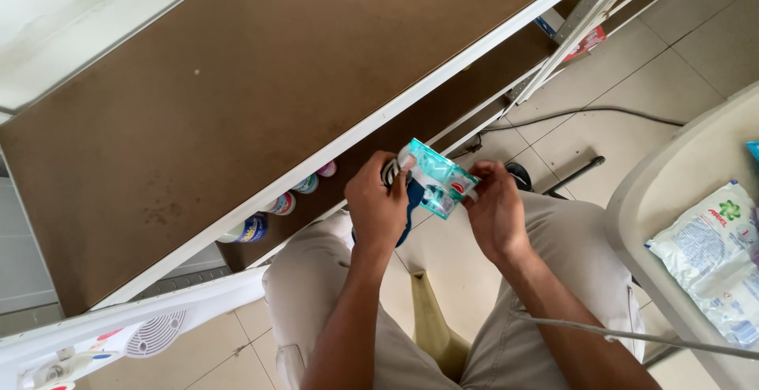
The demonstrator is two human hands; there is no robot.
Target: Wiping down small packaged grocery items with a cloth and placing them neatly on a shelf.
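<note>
Hands — left hand (378, 208) and right hand (494, 214) — both grasping a teal packet (436, 178) above the lap.

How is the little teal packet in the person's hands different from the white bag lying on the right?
The teal packet is small; the white bag is far larger. The packet is teal with a red spot; the bag is white with green and blue print. The packet is held up between the left hand and right hand; the bag lies flat and untouched on a pale table. Both look like sealed, soft plastic packaging.
</note>
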